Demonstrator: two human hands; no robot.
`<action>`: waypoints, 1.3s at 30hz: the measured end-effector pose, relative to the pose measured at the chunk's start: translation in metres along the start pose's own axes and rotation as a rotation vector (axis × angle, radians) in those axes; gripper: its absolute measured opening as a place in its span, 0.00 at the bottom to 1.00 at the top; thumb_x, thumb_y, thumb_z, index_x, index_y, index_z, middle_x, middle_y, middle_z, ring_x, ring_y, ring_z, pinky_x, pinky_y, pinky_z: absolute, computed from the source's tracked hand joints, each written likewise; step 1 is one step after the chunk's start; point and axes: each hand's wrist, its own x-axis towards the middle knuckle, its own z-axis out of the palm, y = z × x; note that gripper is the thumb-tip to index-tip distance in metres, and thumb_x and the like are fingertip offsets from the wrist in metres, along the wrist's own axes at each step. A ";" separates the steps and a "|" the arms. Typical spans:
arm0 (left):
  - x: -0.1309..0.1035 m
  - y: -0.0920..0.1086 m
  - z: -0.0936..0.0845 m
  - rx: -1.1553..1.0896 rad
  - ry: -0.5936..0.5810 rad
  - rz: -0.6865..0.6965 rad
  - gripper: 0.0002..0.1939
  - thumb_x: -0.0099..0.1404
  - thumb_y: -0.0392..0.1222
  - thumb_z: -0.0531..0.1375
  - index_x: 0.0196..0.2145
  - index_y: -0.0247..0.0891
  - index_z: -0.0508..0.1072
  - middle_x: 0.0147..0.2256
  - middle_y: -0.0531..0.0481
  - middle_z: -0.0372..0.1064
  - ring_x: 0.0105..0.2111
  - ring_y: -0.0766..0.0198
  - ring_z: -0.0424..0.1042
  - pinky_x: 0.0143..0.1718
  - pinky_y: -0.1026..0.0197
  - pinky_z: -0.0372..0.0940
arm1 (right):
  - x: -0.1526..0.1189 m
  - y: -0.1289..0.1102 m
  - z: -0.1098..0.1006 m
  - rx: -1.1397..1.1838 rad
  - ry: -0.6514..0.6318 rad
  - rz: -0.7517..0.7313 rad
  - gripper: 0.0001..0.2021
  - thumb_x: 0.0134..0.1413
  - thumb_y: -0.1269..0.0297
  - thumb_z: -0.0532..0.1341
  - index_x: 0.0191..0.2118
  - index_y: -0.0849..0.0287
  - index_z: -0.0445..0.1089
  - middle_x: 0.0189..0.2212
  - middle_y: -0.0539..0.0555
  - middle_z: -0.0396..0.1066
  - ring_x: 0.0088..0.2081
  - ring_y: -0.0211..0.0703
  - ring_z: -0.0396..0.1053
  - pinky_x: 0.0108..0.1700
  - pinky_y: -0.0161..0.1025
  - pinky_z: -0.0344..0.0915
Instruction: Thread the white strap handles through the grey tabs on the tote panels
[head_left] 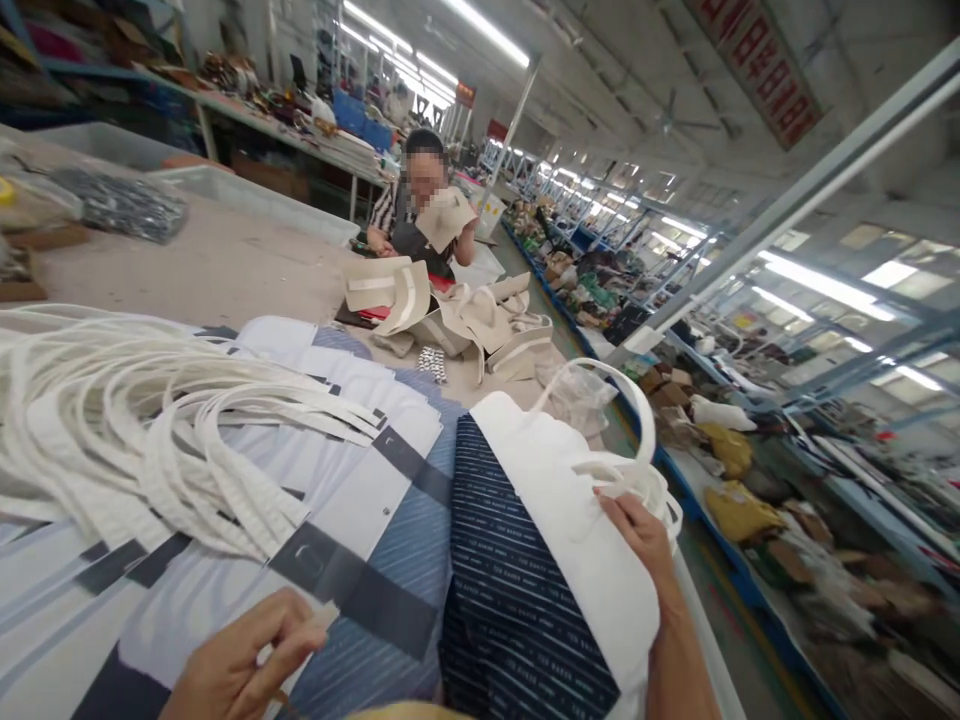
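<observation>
Step in hand, prob.: fabric pieces being handled. Small off-white tab (328, 614) pinched, thumb to finger, in L hand (251, 650), wrist low, over blue-striped fabric panel (409, 560). R hand (637, 530) laid fwd, fingers bent, on smooth white curved panel (555, 490) by white strap loops (645, 410); grip can't be told. Next move: steady panel called for, presumably.

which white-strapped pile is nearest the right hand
The dark navy, white-striped pile, the right hand at its white straps; the other, a fanned white pile with dark bands, lies nearer the left hand.
</observation>
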 end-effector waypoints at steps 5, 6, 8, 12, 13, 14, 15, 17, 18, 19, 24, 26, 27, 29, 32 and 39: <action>0.015 0.029 0.011 0.210 -0.051 0.417 0.25 0.71 0.57 0.54 0.21 0.39 0.64 0.20 0.57 0.60 0.20 0.69 0.62 0.24 0.68 0.58 | -0.023 0.076 -0.049 -0.421 0.018 0.379 0.16 0.38 0.52 0.63 0.30 0.59 0.78 0.29 0.62 0.78 0.35 0.61 0.75 0.41 0.52 0.69; 0.017 0.034 0.012 0.267 -0.049 0.478 0.25 0.71 0.57 0.53 0.21 0.39 0.64 0.20 0.56 0.60 0.21 0.69 0.62 0.24 0.67 0.57 | -0.028 0.074 -0.047 -0.475 0.056 0.382 0.16 0.38 0.52 0.63 0.31 0.57 0.78 0.29 0.62 0.78 0.34 0.61 0.75 0.41 0.52 0.69; 0.020 0.040 0.014 0.371 -0.048 0.564 0.25 0.72 0.55 0.52 0.22 0.38 0.63 0.21 0.56 0.59 0.21 0.69 0.61 0.24 0.66 0.56 | -0.042 0.050 -0.027 -0.408 0.101 0.281 0.17 0.44 0.50 0.62 0.35 0.56 0.78 0.31 0.59 0.79 0.35 0.57 0.75 0.42 0.50 0.69; 0.019 0.044 0.017 0.474 -0.080 0.643 0.25 0.73 0.53 0.50 0.22 0.38 0.63 0.21 0.55 0.58 0.21 0.69 0.60 0.24 0.65 0.54 | -0.073 -0.047 0.061 0.057 -0.181 -0.164 0.10 0.57 0.57 0.61 0.36 0.56 0.77 0.33 0.55 0.77 0.34 0.45 0.74 0.39 0.39 0.70; 0.019 0.044 0.017 0.481 -0.088 0.647 0.25 0.73 0.53 0.50 0.22 0.38 0.63 0.21 0.55 0.58 0.21 0.69 0.60 0.24 0.65 0.54 | -0.080 -0.070 0.084 0.131 -0.287 -0.265 0.08 0.59 0.61 0.60 0.38 0.56 0.76 0.34 0.54 0.77 0.35 0.42 0.73 0.39 0.37 0.70; 0.017 0.043 0.017 0.484 -0.098 0.645 0.24 0.73 0.53 0.50 0.22 0.38 0.63 0.22 0.55 0.58 0.22 0.68 0.60 0.24 0.64 0.54 | -0.085 -0.090 0.106 0.182 -0.389 -0.350 0.08 0.59 0.65 0.60 0.42 0.56 0.75 0.37 0.54 0.76 0.36 0.41 0.73 0.40 0.36 0.70; 0.017 0.042 0.017 0.482 -0.106 0.641 0.24 0.73 0.54 0.50 0.23 0.38 0.64 0.23 0.55 0.59 0.22 0.68 0.60 0.24 0.64 0.53 | -0.090 -0.107 0.124 0.213 -0.471 -0.432 0.11 0.58 0.68 0.60 0.46 0.56 0.74 0.40 0.55 0.75 0.39 0.41 0.73 0.43 0.36 0.70; 0.015 0.040 0.015 0.475 -0.109 0.640 0.24 0.74 0.54 0.49 0.24 0.38 0.65 0.23 0.54 0.59 0.22 0.67 0.61 0.24 0.63 0.53 | -0.097 -0.127 0.150 0.230 -0.584 -0.576 0.15 0.57 0.72 0.61 0.50 0.56 0.72 0.44 0.56 0.74 0.44 0.42 0.71 0.47 0.37 0.69; 0.015 0.039 0.013 0.470 -0.109 0.644 0.24 0.74 0.54 0.49 0.24 0.38 0.65 0.23 0.54 0.59 0.22 0.67 0.61 0.24 0.63 0.53 | -0.099 -0.132 0.159 0.228 -0.613 -0.635 0.14 0.58 0.72 0.61 0.49 0.56 0.72 0.43 0.56 0.74 0.44 0.42 0.71 0.48 0.37 0.68; 0.014 0.038 0.012 0.464 -0.108 0.645 0.23 0.74 0.53 0.49 0.24 0.38 0.65 0.23 0.55 0.59 0.22 0.67 0.61 0.24 0.63 0.53 | -0.100 -0.134 0.166 0.225 -0.630 -0.680 0.12 0.59 0.72 0.60 0.47 0.56 0.73 0.41 0.55 0.75 0.44 0.42 0.71 0.47 0.37 0.68; 0.013 0.031 0.001 0.392 -0.080 0.500 0.23 0.71 0.58 0.51 0.26 0.39 0.64 0.21 0.57 0.60 0.19 0.69 0.62 0.21 0.64 0.55 | -0.099 -0.135 0.185 0.176 -0.605 -0.759 0.07 0.62 0.72 0.56 0.38 0.57 0.72 0.30 0.52 0.74 0.34 0.40 0.70 0.37 0.36 0.66; 0.014 0.026 -0.002 0.335 -0.106 0.406 0.22 0.72 0.59 0.50 0.35 0.37 0.68 0.24 0.56 0.66 0.21 0.69 0.67 0.23 0.66 0.59 | -0.098 -0.138 0.191 0.141 -0.591 -0.781 0.07 0.62 0.71 0.57 0.36 0.57 0.71 0.29 0.52 0.73 0.32 0.40 0.70 0.36 0.36 0.65; 0.014 0.024 -0.004 0.313 -0.138 0.375 0.21 0.73 0.57 0.49 0.37 0.37 0.69 0.25 0.56 0.67 0.22 0.69 0.69 0.25 0.67 0.61 | -0.099 -0.140 0.194 0.127 -0.585 -0.791 0.06 0.62 0.71 0.57 0.36 0.58 0.71 0.29 0.52 0.73 0.32 0.40 0.70 0.36 0.36 0.65; 0.016 0.019 -0.005 0.293 -0.190 0.355 0.19 0.76 0.52 0.47 0.35 0.39 0.70 0.25 0.55 0.68 0.24 0.68 0.70 0.26 0.67 0.61 | -0.101 -0.144 0.201 0.107 -0.552 -0.808 0.06 0.61 0.72 0.57 0.36 0.58 0.71 0.29 0.52 0.73 0.32 0.40 0.69 0.36 0.37 0.64; 0.018 0.014 -0.006 0.282 -0.149 0.348 0.21 0.76 0.45 0.47 0.27 0.39 0.68 0.22 0.55 0.65 0.22 0.68 0.68 0.24 0.67 0.59 | -0.105 -0.148 0.216 0.130 -0.451 -0.764 0.07 0.59 0.74 0.57 0.34 0.58 0.71 0.27 0.51 0.72 0.30 0.39 0.69 0.34 0.36 0.63; 0.019 0.006 -0.015 0.124 -0.121 0.152 0.15 0.73 0.43 0.53 0.30 0.40 0.73 0.24 0.55 0.69 0.24 0.68 0.70 0.27 0.68 0.61 | -0.078 -0.108 0.270 0.379 -0.382 0.085 0.10 0.54 0.61 0.60 0.31 0.61 0.75 0.22 0.51 0.71 0.24 0.38 0.67 0.29 0.35 0.65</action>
